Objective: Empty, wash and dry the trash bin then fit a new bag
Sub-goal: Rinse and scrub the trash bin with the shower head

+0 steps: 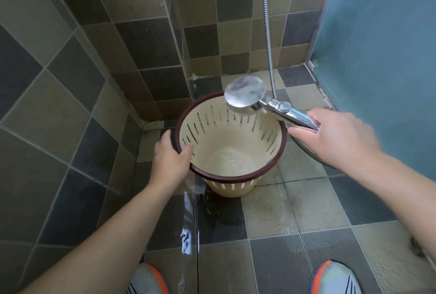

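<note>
A cream plastic trash bin (pixel 236 133) with a dark red rim and slotted walls stands on the tiled shower floor, tilted toward me. Water pools in its bottom. My left hand (pixel 171 152) grips the bin's near-left rim, thumb inside. My right hand (pixel 335 135) holds the handle of a chrome shower head (pixel 245 94), whose round face hangs over the bin's far rim and points down into it. No bag is in the bin.
A metal shower hose (pixel 267 34) runs up the tiled wall behind. A glass partition edge (pixel 188 211) stands just left of the bin. A frosted blue-green panel (pixel 377 58) closes the right side. My two shoes (pixel 335 279) are at the bottom edge; the floor tiles look wet.
</note>
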